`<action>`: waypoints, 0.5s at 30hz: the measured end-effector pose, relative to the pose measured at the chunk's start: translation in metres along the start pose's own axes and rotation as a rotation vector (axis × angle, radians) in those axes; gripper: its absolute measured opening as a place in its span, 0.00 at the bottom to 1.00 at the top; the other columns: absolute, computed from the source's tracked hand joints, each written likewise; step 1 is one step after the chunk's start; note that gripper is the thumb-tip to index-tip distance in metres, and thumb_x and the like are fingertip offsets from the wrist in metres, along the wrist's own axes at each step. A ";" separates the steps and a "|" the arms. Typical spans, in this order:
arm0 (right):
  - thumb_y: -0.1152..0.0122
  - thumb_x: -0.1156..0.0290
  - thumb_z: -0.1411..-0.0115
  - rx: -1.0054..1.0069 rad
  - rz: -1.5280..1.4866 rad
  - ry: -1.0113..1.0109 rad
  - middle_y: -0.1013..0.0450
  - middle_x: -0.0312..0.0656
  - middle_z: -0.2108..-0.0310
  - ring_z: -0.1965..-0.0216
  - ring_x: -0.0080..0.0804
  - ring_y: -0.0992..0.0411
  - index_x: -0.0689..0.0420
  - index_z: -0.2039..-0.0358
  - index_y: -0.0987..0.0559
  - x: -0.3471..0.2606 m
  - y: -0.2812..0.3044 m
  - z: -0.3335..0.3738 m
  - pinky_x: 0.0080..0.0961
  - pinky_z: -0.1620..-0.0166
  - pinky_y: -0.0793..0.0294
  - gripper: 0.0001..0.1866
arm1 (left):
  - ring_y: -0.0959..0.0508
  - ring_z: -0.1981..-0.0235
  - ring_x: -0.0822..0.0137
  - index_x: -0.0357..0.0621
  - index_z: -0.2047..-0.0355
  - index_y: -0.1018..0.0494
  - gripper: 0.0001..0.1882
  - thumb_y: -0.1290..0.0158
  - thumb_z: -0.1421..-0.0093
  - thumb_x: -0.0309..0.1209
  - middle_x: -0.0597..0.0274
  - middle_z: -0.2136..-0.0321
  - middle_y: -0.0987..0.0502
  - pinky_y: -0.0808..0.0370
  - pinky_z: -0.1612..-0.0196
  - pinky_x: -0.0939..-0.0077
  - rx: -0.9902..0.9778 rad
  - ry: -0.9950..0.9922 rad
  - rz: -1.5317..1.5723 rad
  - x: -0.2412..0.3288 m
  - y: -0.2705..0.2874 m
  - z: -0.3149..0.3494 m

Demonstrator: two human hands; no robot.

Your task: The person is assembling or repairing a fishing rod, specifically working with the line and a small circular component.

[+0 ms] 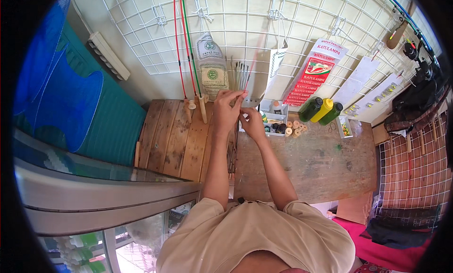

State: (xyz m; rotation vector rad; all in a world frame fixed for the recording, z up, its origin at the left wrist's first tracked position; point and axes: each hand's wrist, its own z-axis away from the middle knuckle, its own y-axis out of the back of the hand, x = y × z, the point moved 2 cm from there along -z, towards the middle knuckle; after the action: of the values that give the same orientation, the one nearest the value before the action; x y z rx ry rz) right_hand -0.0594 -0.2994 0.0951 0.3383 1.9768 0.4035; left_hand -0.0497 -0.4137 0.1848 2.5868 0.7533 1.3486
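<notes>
Held out over the middle of the bench, my left hand point(227, 109) pinches a thin red rod point(254, 60) that rises toward the wall grid and looks faint at its upper end. Just below and to the right is my right hand point(254, 124), its thumb and fingers pressed together close to the left fingertips. Whatever the right fingers pinch is too small or hidden to name. Behind the hands stands a bunch of thin dark sticks point(241, 75). A white tray point(282, 118) with small jars is right of the right hand.
Red and green fishing rods point(183, 51) with wooden handles stand at left on a slatted wooden top point(172, 136). Right of the tray are small wooden cylinders point(295, 128) and green and yellow bottles point(323, 111). Packets hang from the white wire grid point(236, 18). A brown board point(302, 169) lies nearer.
</notes>
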 end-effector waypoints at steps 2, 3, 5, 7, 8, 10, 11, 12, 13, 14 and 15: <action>0.38 0.77 0.49 0.035 0.042 -0.057 0.23 0.46 0.68 0.68 0.37 0.27 0.62 0.64 0.19 -0.003 0.000 -0.002 0.28 0.66 0.27 0.10 | 0.25 0.63 0.60 0.43 0.63 0.21 0.10 0.42 0.47 0.29 0.58 0.67 0.20 0.28 0.59 0.69 -0.012 0.026 0.010 0.000 0.002 0.003; 0.38 0.77 0.49 0.036 0.041 -0.058 0.23 0.46 0.68 0.68 0.37 0.27 0.62 0.64 0.19 -0.005 0.001 -0.004 0.28 0.66 0.27 0.10 | 0.25 0.61 0.60 0.43 0.61 0.22 0.12 0.41 0.47 0.30 0.57 0.66 0.21 0.28 0.58 0.70 0.008 0.096 0.126 -0.002 0.004 0.004; 0.39 0.78 0.48 0.097 -0.025 0.050 0.23 0.48 0.71 0.72 0.37 0.27 0.62 0.66 0.19 -0.026 0.008 -0.008 0.27 0.67 0.28 0.08 | 0.24 0.59 0.59 0.44 0.59 0.22 0.15 0.40 0.48 0.32 0.56 0.64 0.21 0.28 0.57 0.70 0.031 0.169 0.238 -0.014 0.012 0.012; 0.39 0.77 0.48 0.132 -0.047 0.096 0.24 0.48 0.72 0.71 0.40 0.28 0.61 0.66 0.19 -0.041 0.013 -0.014 0.29 0.66 0.29 0.08 | 0.24 0.56 0.58 0.43 0.57 0.24 0.18 0.39 0.49 0.34 0.55 0.61 0.21 0.28 0.57 0.67 -0.069 0.169 0.142 -0.053 0.012 0.031; 0.40 0.77 0.48 0.167 -0.066 0.140 0.24 0.48 0.73 0.71 0.44 0.29 0.60 0.66 0.19 -0.052 0.017 -0.017 0.32 0.66 0.30 0.08 | 0.24 0.56 0.58 0.43 0.57 0.24 0.18 0.39 0.49 0.34 0.55 0.61 0.21 0.28 0.57 0.67 -0.070 0.169 0.141 -0.063 0.011 0.037; 0.40 0.77 0.48 0.174 -0.039 0.127 0.24 0.47 0.73 0.71 0.40 0.29 0.59 0.66 0.18 -0.069 0.027 -0.021 0.30 0.66 0.30 0.08 | 0.24 0.57 0.54 0.46 0.59 0.22 0.16 0.39 0.49 0.35 0.52 0.61 0.22 0.28 0.57 0.65 -0.263 0.214 0.044 -0.082 0.002 0.051; 0.40 0.78 0.48 0.175 -0.059 0.102 0.24 0.47 0.72 0.71 0.39 0.29 0.59 0.65 0.18 -0.074 0.031 -0.023 0.29 0.65 0.30 0.09 | 0.24 0.57 0.54 0.46 0.59 0.22 0.16 0.39 0.49 0.35 0.52 0.61 0.22 0.28 0.57 0.65 -0.261 0.214 0.043 -0.090 -0.002 0.059; 0.40 0.78 0.48 0.176 -0.079 0.078 0.23 0.46 0.72 0.71 0.37 0.28 0.59 0.65 0.18 -0.078 0.034 -0.025 0.28 0.65 0.30 0.09 | 0.24 0.57 0.53 0.48 0.61 0.22 0.15 0.39 0.49 0.35 0.50 0.61 0.22 0.28 0.58 0.65 -0.305 0.256 -0.013 -0.098 -0.010 0.068; 0.40 0.78 0.48 0.175 -0.078 0.079 0.23 0.46 0.72 0.71 0.37 0.28 0.59 0.65 0.18 -0.081 0.037 -0.026 0.28 0.65 0.30 0.09 | 0.24 0.58 0.52 0.50 0.62 0.21 0.13 0.39 0.49 0.35 0.49 0.61 0.23 0.28 0.58 0.66 -0.349 0.298 -0.068 -0.102 -0.016 0.074; 0.39 0.78 0.48 0.230 -0.099 0.108 0.23 0.46 0.72 0.72 0.36 0.29 0.59 0.65 0.18 -0.084 0.040 -0.026 0.28 0.64 0.30 0.09 | 0.24 0.58 0.52 0.50 0.62 0.21 0.13 0.39 0.49 0.35 0.49 0.61 0.23 0.28 0.58 0.66 -0.348 0.298 -0.067 -0.105 -0.021 0.076; 0.39 0.78 0.48 0.284 -0.119 0.137 0.23 0.45 0.72 0.72 0.35 0.29 0.59 0.66 0.18 -0.085 0.043 -0.026 0.27 0.64 0.30 0.08 | 0.25 0.59 0.51 0.51 0.63 0.21 0.12 0.39 0.50 0.35 0.48 0.63 0.23 0.28 0.59 0.66 -0.367 0.357 -0.047 -0.110 -0.026 0.079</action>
State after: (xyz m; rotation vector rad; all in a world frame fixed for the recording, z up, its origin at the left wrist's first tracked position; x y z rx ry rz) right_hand -0.0450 -0.2990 0.1929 0.3776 2.1806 0.0696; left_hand -0.0488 -0.4358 0.0482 2.0643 0.5401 1.7682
